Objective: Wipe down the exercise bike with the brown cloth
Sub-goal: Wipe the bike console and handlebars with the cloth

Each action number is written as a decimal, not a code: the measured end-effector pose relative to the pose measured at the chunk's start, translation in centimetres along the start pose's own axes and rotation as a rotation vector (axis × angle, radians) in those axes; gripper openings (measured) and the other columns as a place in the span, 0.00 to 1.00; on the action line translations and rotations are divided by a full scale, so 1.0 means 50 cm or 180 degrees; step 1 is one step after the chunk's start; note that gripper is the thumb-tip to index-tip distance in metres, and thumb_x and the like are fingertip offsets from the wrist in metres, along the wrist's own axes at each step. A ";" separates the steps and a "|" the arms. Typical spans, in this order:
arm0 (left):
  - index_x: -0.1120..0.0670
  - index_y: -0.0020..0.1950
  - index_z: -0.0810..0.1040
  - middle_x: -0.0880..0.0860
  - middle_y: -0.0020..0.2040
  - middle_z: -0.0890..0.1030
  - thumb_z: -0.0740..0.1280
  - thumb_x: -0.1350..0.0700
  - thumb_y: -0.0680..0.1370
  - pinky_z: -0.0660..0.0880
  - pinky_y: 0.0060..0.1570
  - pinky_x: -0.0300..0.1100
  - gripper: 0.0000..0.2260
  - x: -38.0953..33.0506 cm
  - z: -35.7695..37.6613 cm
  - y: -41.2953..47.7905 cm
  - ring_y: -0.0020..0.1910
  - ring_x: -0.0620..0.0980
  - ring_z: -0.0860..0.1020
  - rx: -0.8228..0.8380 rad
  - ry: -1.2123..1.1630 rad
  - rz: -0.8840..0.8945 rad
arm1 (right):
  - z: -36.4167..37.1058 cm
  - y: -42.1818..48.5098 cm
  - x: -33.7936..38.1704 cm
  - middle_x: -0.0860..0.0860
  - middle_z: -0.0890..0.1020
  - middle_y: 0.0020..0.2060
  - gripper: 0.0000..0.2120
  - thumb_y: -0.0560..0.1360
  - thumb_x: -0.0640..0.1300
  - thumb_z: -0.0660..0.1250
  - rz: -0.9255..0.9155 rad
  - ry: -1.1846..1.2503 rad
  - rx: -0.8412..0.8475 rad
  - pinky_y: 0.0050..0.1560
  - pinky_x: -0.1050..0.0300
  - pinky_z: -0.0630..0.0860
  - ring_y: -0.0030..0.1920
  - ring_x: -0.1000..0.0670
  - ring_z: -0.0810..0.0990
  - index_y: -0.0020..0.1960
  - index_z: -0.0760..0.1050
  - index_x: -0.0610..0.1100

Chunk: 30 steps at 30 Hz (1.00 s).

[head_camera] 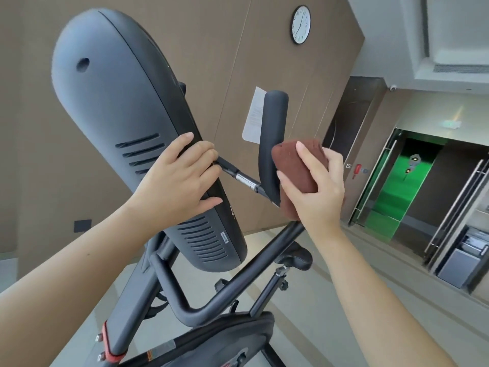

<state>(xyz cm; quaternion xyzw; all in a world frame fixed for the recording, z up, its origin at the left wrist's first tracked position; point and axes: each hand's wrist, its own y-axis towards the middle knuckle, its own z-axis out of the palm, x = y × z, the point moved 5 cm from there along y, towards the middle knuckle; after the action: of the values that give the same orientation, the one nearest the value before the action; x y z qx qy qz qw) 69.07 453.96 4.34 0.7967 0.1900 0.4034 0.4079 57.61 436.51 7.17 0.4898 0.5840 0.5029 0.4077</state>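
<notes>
Exercise bike (190, 313) stands directly under me, with its black frame tubes nearest and the saddle (296, 256) a little behind them. Above the frame, my left grip (180, 176) has its fingers curled over the edge of the grey console housing (119, 107), thumb below. I judge it is there to hold the console steady against the push of wiping. Just to the right, my right grip (322, 189) is closed around the folded brown cloth (291, 165) and presses it against the side of the upright black handlebar (272, 133). The cloth is folded thick, I think, to give a firm pad. A thin rod (246, 180) with a chrome part joins console and handlebar, between both grips. Far behind, on the brown wall (39, 154), hang a paper sheet (252, 120) and a round clock (301, 24).
</notes>
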 end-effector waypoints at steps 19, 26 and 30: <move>0.60 0.45 0.80 0.57 0.49 0.82 0.66 0.42 0.70 0.60 0.63 0.50 0.21 -0.001 0.012 -0.008 0.55 0.55 0.78 -0.0310 -0.0053 -0.0065 | 0.060 0.166 0.080 0.48 0.70 0.56 0.22 0.68 0.49 0.71 -0.0678 -0.0850 0.0635 0.51 0.69 0.69 0.54 0.54 0.71 0.61 0.75 0.49; 0.61 0.47 0.80 0.57 0.50 0.81 0.67 0.41 0.69 0.60 0.63 0.50 0.22 0.001 0.010 -0.010 0.55 0.54 0.77 -0.0272 -0.0025 -0.0041 | 0.085 0.089 0.075 0.41 0.69 0.58 0.23 0.66 0.46 0.74 -0.1301 -0.1641 0.0923 0.40 0.52 0.78 0.51 0.39 0.76 0.60 0.75 0.45; 0.61 0.46 0.79 0.57 0.49 0.81 0.68 0.42 0.69 0.59 0.63 0.50 0.22 0.001 0.005 -0.011 0.55 0.55 0.77 -0.0224 -0.0006 -0.0050 | 0.081 -0.008 0.059 0.42 0.70 0.57 0.23 0.64 0.44 0.76 -0.1640 -0.1716 0.1296 0.40 0.50 0.81 0.48 0.39 0.79 0.58 0.78 0.44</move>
<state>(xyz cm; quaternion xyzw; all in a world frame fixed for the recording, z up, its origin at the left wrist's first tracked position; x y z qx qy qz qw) 69.32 454.19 3.84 0.7807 0.1816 0.4059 0.4390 60.89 440.18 6.17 0.5123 0.6472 0.1129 0.5531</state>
